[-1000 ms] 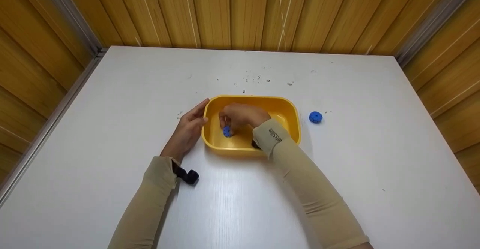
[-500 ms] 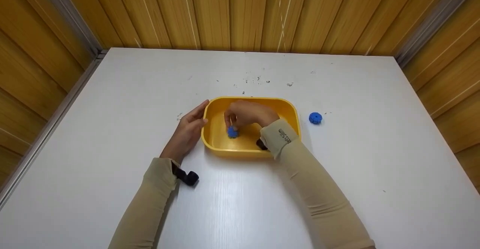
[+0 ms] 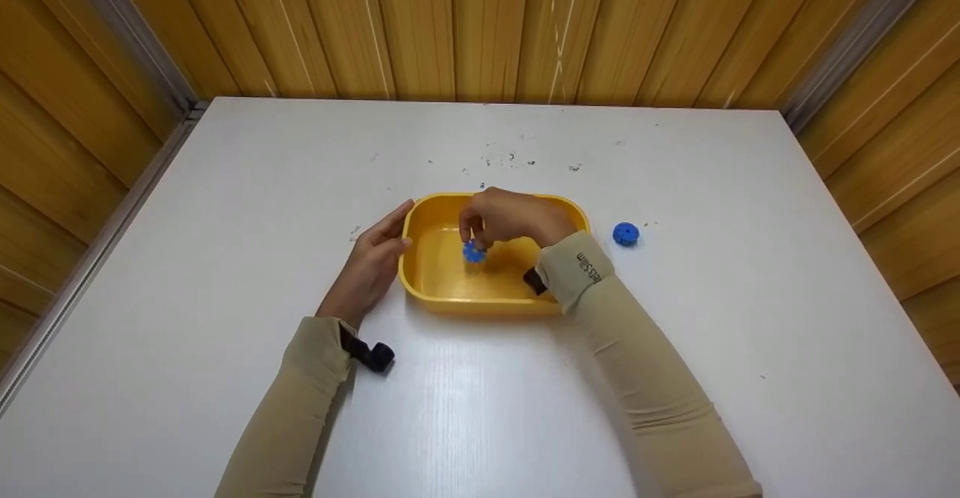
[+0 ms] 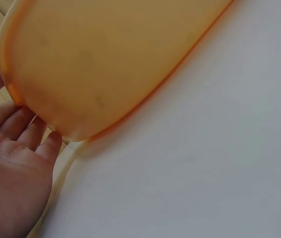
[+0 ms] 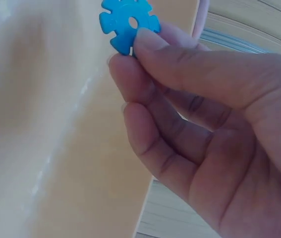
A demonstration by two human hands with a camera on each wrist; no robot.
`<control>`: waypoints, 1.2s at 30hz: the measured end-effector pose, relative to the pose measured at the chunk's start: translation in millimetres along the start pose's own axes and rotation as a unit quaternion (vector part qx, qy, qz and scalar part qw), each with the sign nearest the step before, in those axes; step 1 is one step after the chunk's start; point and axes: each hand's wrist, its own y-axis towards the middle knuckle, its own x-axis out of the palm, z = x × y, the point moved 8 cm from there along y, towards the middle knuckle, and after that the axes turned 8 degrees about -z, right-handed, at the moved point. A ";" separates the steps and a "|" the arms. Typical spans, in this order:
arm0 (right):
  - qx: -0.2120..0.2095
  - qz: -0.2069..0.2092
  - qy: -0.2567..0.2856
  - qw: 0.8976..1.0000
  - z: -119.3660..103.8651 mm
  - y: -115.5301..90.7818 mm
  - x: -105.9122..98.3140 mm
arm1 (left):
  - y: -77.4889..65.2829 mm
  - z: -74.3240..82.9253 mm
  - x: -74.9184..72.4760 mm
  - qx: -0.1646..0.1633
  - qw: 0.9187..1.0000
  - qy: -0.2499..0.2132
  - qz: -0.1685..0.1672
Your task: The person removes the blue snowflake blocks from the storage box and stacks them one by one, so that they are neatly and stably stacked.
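Observation:
My right hand (image 3: 510, 217) is inside the yellow plastic bin (image 3: 495, 306). Between thumb and fingertips it pinches a blue notched building disc (image 5: 125, 20) with a hole in its centre. In the head view, the disc sits over the bin's floor, partly covered by the fingers. My left hand (image 3: 367, 262) rests against the bin's left side, thumb at the rim and fingers fairly straight along the outer wall. In the left wrist view, those fingertips (image 4: 53, 139) touch the outside of the bin.
To the right of the bin, a blue notched piece (image 3: 625, 234), seemingly thicker, lies on the white table (image 3: 712, 318). Wood-patterned panels (image 3: 487, 29) stand behind the table and at both sides. Dark specks mark the tabletop beyond the bin.
My right hand has moved up and to the right in the head view, carrying the blue disc off the left part of the bin's floor. The left hand stays against the bin.

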 end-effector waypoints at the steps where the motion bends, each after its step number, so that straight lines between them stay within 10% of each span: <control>1: 0.000 0.003 -0.002 1.000 0.2 -1.7 -1.3 | -0.2 0.3 0.2 0.002 1.000 0.002 -0.002; 36: -0.056 0.164 0.055 0.983 63.4 -86.6 -31.8 | -1.4 0.1 0.8 -0.001 1.000 0.006 0.002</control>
